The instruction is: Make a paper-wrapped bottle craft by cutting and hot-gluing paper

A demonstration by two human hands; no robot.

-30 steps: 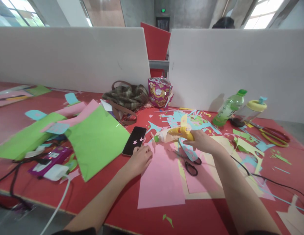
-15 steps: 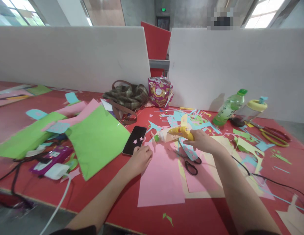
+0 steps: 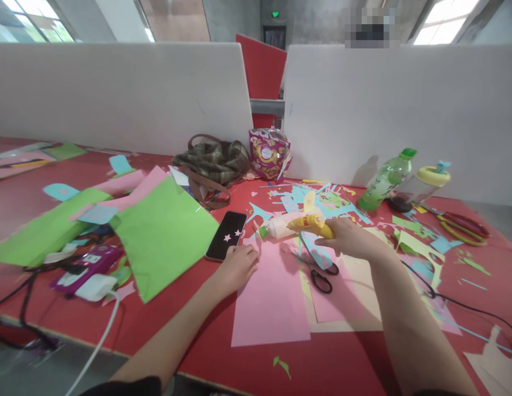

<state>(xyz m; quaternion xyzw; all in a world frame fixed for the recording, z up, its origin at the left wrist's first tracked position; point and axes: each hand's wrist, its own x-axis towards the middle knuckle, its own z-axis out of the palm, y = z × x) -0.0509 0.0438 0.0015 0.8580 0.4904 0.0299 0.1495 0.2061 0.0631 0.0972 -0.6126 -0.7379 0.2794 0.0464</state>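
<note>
My right hand (image 3: 350, 237) is closed around the handle of a yellow hot glue gun (image 3: 308, 223), its nozzle pointing left above a white bottle with a green cap (image 3: 276, 227). Below the gun, black-handled scissors (image 3: 322, 279) lie beside a light blue patterned paper piece (image 3: 317, 252). My left hand (image 3: 239, 268) rests palm down, fingers loosely bent, at the left edge of a pink sheet (image 3: 272, 308). Its fingertips are near the lower right corner of a black phone (image 3: 226, 236). Two small pink paper stars (image 3: 227, 238) lie on the phone's screen.
Green sheets (image 3: 169, 231) and a purple power strip (image 3: 88, 267) with cables lie left. A plaid bag (image 3: 214, 159) and snack bag (image 3: 269, 154) stand behind. Paper scraps (image 3: 314, 198), a green bottle (image 3: 386, 181), a clear cup (image 3: 423, 184) and red-yellow scissors (image 3: 464, 226) are right.
My right hand has shifted slightly right with the glue gun, uncovering more of the white bottle. My left hand has stayed almost in place.
</note>
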